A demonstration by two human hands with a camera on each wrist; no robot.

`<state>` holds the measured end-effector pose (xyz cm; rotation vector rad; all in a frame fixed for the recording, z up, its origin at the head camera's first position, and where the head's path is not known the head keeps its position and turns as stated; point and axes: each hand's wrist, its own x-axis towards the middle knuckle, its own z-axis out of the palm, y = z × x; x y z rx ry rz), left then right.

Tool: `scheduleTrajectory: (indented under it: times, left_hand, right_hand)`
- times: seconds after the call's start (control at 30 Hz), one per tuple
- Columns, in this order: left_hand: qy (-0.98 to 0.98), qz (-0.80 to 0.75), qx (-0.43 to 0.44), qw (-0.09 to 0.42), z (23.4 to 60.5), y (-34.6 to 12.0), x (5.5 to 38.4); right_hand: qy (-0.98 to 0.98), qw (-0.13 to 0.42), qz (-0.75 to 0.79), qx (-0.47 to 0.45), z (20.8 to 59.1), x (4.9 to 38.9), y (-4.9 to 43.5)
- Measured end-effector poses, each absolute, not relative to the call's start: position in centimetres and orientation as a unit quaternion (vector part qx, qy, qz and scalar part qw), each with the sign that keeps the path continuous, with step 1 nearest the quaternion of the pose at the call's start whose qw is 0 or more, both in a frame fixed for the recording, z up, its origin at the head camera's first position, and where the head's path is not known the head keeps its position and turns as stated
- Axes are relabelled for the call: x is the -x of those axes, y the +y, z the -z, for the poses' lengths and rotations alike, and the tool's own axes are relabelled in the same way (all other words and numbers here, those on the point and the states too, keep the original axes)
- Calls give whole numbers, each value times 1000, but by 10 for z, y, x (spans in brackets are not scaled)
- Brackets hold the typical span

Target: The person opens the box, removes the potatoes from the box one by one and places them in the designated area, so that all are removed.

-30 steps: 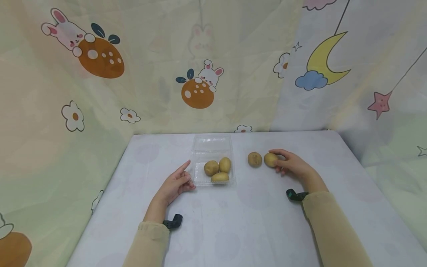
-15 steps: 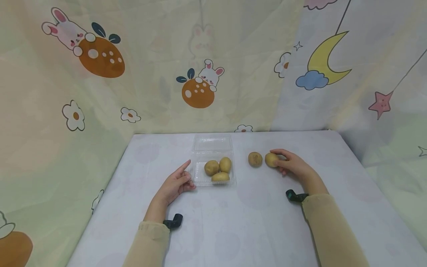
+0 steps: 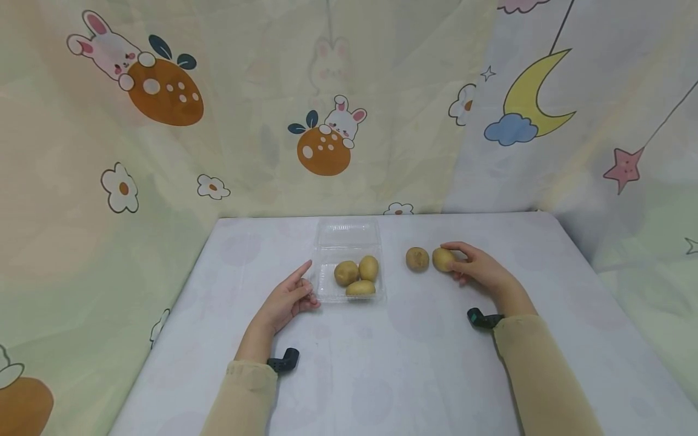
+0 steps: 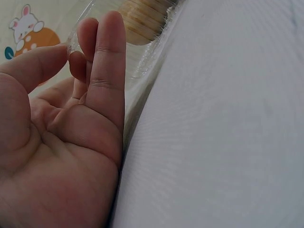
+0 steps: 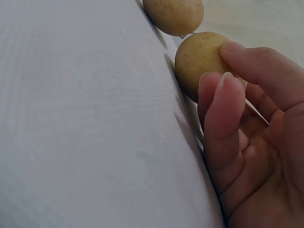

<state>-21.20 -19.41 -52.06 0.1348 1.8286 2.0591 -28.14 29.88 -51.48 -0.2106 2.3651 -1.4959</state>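
In the head view, an open clear plastic box (image 3: 329, 290) lies on the table with three potatoes in it: a round one (image 3: 346, 274), an oval one (image 3: 368, 267) and one lying crosswise (image 3: 360, 288). Against the box's left side is my left hand (image 3: 283, 304), index finger straight, other fingers loosely bent. Its fingertips meet the box wall in the left wrist view. To the right, my right hand (image 3: 482, 270) holds a yellow potato (image 5: 202, 59) between thumb and fingers, low over or on the table. A browner potato (image 3: 417, 259) sits just left of it.
The box's lid (image 3: 347, 234) is folded back toward the rear edge of the white-covered table (image 3: 349, 363). A printed cloth (image 3: 245, 109) hangs behind the table and along both sides. Each wrist wears a small black camera, such as the left one (image 3: 285, 361).
Both hands stay almost where they were. The right hand keeps its hold on the yellow potato, which shifts very slightly at most; the other potatoes and the box show no movement.
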Motion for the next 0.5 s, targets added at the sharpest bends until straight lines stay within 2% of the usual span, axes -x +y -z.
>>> scheduleTrajectory:
  times: [0.5]
  left_hand:
    - [653, -731, -42, 191, 521, -193, 212]
  right_hand:
    - [822, 164, 542, 62, 515, 281, 300]
